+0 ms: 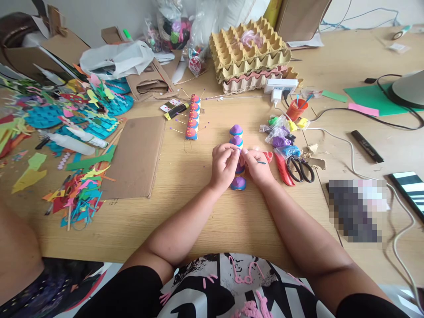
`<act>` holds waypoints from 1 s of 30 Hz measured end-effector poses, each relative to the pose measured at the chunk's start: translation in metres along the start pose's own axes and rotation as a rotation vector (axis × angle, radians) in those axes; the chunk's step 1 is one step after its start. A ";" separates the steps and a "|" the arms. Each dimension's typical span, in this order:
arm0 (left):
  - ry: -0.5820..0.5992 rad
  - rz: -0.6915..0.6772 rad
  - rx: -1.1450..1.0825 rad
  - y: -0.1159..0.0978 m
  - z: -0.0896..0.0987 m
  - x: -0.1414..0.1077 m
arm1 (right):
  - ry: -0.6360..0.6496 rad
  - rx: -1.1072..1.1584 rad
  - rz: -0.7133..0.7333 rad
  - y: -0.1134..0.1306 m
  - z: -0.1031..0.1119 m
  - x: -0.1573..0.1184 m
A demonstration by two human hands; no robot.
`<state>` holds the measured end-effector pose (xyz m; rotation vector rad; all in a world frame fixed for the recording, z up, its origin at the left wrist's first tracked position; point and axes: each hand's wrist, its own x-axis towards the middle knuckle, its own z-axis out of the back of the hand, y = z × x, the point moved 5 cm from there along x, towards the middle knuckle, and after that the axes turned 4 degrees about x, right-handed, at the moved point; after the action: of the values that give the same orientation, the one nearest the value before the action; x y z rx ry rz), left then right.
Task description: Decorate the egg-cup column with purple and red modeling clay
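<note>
Evidently fine work: left hand [224, 167] and right hand [260, 168] curled nearly closed, fingertips pinched together; what they grip, too small to tell. Purple-and-blue row [236, 141] between and beneath them, on table [192, 207]. Seemingly adding small detail; next move calls for light, steady pressure. Beyond, left: red-and-blue row [193, 118].

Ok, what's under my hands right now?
Partly beneath your left hand and right hand is a row of purple-and-blue domes. Domes show at its far and near ends; your fingers cover much of the middle, so that part can't be seen.
</note>
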<state>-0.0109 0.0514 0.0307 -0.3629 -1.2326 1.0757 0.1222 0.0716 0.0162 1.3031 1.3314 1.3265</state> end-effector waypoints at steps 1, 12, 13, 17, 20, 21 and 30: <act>0.000 0.001 0.003 0.000 0.000 0.000 | -0.006 -0.002 0.001 0.000 0.000 0.000; 0.009 0.023 0.019 0.000 0.000 -0.001 | -0.013 0.057 0.009 0.000 0.000 0.000; 0.007 0.028 0.015 0.001 0.000 -0.001 | -0.014 0.057 0.010 0.000 0.000 0.000; -0.004 0.069 0.008 0.004 0.000 -0.001 | -0.012 0.042 0.006 -0.002 0.000 0.001; -0.010 0.107 -0.001 0.006 0.001 -0.001 | -0.017 0.032 0.009 0.000 0.000 0.001; -0.011 0.113 -0.013 0.006 0.002 -0.002 | -0.020 0.025 0.010 0.001 0.000 0.000; -0.026 0.104 -0.027 0.004 0.002 -0.002 | -0.036 -0.007 0.009 0.008 0.001 0.000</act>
<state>-0.0144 0.0516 0.0271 -0.4386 -1.2637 1.1569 0.1238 0.0704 0.0244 1.3239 1.2965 1.3072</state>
